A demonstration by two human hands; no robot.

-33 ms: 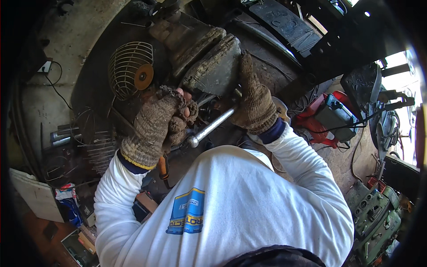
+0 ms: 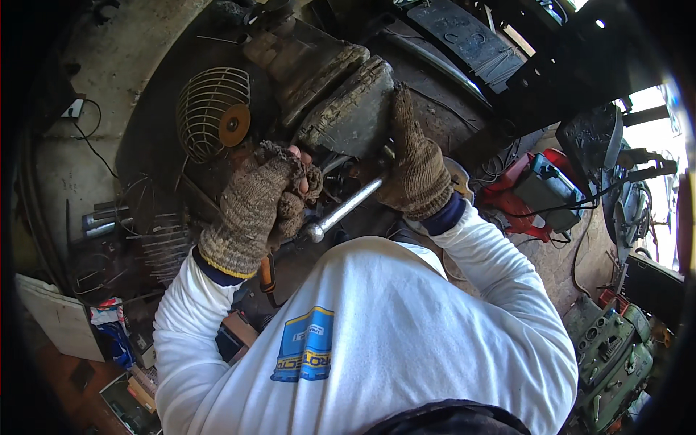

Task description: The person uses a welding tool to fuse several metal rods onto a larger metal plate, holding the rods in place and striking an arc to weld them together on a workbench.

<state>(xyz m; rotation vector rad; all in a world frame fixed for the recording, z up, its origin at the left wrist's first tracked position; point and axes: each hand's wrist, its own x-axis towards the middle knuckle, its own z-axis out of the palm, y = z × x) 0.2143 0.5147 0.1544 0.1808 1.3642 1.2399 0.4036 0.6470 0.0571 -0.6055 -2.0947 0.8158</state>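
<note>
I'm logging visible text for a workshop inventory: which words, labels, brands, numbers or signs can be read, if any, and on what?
White shirt: its blue-and-yellow print carries large lettering, which I won't copy out; the smaller lettering above is too small to read.
Red-and-white package: too blurred to read.
Green machine: any markings are too small to read.

Bright light glared white through the opening [image 2: 665, 235], above and right of the white shirt [image 2: 435, 326], which was brightly lit. Above the shirt, shadow dimmed the bench; highlights streaked the ball-ended metal bar [image 2: 349, 208]. Focus looked fairly sharp; edges curved, darkening to black.
</note>
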